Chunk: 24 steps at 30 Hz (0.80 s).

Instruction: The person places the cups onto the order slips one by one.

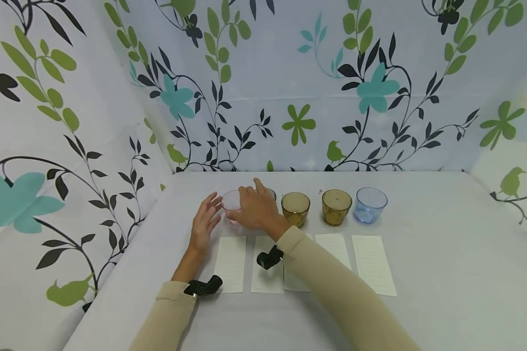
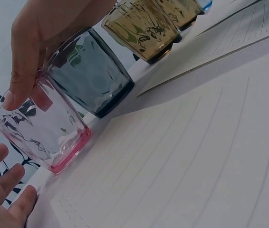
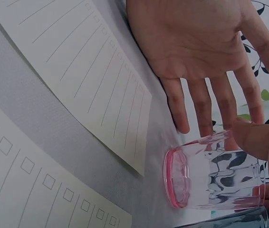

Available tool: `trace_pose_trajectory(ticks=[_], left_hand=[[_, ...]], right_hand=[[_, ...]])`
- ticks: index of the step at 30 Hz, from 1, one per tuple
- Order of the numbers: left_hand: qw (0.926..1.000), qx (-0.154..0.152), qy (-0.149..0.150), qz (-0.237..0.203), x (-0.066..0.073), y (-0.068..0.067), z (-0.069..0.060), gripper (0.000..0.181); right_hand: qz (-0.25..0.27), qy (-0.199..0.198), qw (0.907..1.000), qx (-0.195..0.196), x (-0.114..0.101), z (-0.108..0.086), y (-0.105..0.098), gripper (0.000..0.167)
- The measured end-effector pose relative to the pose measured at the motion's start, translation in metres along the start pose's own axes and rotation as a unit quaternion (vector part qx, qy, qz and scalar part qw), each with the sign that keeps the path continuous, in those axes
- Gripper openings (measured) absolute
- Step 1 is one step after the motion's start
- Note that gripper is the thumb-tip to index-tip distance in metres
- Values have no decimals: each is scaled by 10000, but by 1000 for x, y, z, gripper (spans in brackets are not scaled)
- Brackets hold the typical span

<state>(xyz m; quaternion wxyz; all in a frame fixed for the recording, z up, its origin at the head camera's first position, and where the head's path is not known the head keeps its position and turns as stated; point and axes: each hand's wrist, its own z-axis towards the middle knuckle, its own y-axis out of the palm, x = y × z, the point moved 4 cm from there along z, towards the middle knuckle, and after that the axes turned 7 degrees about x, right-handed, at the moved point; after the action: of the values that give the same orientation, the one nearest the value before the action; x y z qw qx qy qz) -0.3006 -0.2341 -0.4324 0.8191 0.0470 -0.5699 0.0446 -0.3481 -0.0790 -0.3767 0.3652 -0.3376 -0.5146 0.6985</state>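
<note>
The pink-tinted glass [image 1: 231, 199] stands upright at the left end of a row of glasses. My right hand [image 1: 258, 208] reaches down over it and holds it near the rim, the thumb on its near side. Open beside the glass on its left is my left hand [image 1: 204, 223]; its fingers are spread, and the left wrist view shows them apart from the glass. A grey-blue glass [image 2: 89, 73] stands close to the right of the pink one, mostly hidden behind the right hand in the head view.
Further right stand two amber glasses [image 1: 295, 209] [image 1: 336, 207] and a light blue glass [image 1: 371, 204]. Several lined paper sheets [image 1: 230, 265] lie in front of the row, partly under the right forearm. A patterned cloth [image 1: 263, 87] hangs behind the white table [image 1: 443, 253].
</note>
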Motion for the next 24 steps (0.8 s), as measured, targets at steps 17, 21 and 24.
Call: trace_pose_trajectory(ticks=[17,21,24], left_hand=[[9991,-42,-196,-380,4,7,-2,56],[9976,-67,-361,-596,8,10,-2,57],[9978,-164,-317,-557,11,12,-3,58]], right_hand=[[1557,549,9855,401,2,-5,-13,85],[2267,680,9701,540,4,-10,-16,83],[2601,590,9621,567,4,-13,-18,81]])
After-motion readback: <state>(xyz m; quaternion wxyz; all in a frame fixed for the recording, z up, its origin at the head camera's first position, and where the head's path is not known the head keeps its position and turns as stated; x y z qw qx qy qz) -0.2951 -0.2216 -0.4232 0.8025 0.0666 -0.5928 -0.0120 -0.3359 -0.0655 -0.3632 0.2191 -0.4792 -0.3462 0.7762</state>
